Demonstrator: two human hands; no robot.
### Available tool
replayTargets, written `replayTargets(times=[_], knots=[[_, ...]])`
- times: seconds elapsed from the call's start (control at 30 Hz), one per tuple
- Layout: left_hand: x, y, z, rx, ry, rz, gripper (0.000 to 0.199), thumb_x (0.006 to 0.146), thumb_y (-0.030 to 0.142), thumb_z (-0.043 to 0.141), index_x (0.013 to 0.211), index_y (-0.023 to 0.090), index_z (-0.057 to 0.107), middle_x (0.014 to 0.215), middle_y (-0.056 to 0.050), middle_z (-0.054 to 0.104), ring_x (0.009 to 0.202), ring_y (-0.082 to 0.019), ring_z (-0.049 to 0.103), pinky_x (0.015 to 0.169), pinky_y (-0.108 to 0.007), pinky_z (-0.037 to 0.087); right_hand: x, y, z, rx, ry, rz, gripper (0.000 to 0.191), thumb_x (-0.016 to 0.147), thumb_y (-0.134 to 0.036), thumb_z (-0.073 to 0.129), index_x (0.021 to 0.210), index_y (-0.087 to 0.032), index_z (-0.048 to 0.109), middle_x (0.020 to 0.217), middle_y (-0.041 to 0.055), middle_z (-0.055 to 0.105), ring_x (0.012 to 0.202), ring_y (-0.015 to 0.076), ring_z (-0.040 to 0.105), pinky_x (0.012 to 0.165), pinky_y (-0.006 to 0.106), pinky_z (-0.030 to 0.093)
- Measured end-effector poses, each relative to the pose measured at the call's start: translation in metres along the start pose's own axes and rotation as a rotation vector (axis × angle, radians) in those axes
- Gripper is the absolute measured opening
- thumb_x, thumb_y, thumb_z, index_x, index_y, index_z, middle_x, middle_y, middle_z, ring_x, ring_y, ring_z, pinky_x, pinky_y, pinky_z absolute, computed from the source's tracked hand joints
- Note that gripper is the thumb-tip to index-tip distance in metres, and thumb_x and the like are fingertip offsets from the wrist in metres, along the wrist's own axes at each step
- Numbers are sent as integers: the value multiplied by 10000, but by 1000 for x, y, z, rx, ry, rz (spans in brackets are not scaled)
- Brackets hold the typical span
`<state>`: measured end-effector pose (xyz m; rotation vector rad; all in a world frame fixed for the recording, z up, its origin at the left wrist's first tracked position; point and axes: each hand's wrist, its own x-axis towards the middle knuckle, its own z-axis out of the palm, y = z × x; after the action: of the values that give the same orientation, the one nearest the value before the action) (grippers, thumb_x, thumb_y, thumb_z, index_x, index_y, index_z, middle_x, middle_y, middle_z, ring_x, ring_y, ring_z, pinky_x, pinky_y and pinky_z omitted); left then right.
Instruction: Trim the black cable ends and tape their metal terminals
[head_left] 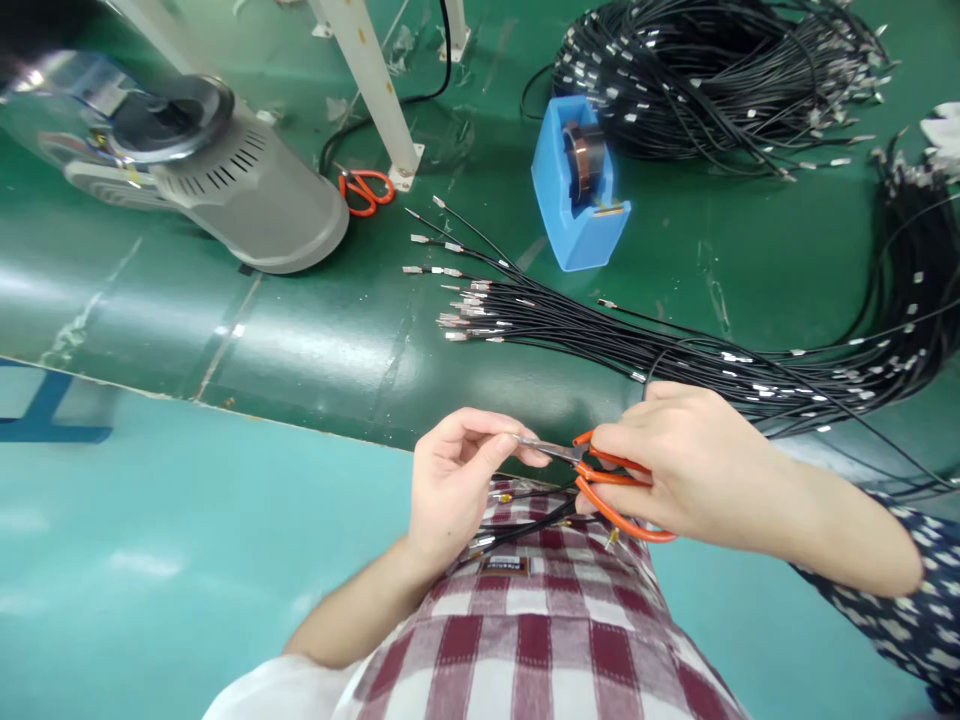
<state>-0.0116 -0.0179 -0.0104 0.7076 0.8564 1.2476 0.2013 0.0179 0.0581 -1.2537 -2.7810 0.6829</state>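
Observation:
My right hand (675,460) grips small scissors (611,478) with orange handles, their blades pointing left. The blade tips reach the fingertips of my left hand (465,470), which is closed in a pinch. Whatever lies in that pinch is too small or hidden to make out. Below both hands, several black cables (529,525) with small end pieces lie across the checked apron (517,600). Just beyond the hands, a long bundle of black cables (600,335) with white tags and metal ends stretches along the green table.
A blue tape dispenser (577,215) stands behind the bundle. Further back lies a large coil of black cables (697,80). At left are a grey machine (255,190), other orange-handled scissors (365,192) and a white metal leg (375,90). The green table's edge (322,428) runs before me.

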Motion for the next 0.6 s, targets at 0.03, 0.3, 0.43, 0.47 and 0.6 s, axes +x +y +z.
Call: replayTargets(times=[0.03,0.3,0.43,0.47,0.6], knots=[[0,0,0,2,1,5,63,865,140,730,855,199,750,793,-13,772,688,-148,757,728,-256,606,0,0,0,5,-5,-7,298,870,-345,672,632,-205,560,516,-50,572,485,112,423,631,297,254],[0,1,1,12,13,6,35,836,166,760,821,179,732,797,-22,766,654,-159,750,706,-281,617,-1,7,3,88,-53,-10,375,889,-377,644,599,-204,479,475,-53,518,489,114,348,595,277,254],[0,2,2,-3,16,2,39,833,169,766,819,181,732,802,-19,767,647,-155,751,702,-272,614,0,10,3,159,-148,28,407,896,-391,641,584,-202,460,459,-53,510,512,111,413,549,268,234],[0,2,1,-7,14,0,39,834,167,765,820,183,734,803,-17,768,648,-153,752,700,-265,612,1,10,3,165,-157,39,410,898,-392,639,581,-202,461,456,-52,509,520,112,430,542,265,231],[1,2,1,-13,12,-16,39,840,162,760,821,188,739,795,-14,771,653,-149,756,701,-249,607,2,10,0,188,-168,49,409,936,-429,576,601,-208,500,481,-48,545,509,107,443,543,262,244]])
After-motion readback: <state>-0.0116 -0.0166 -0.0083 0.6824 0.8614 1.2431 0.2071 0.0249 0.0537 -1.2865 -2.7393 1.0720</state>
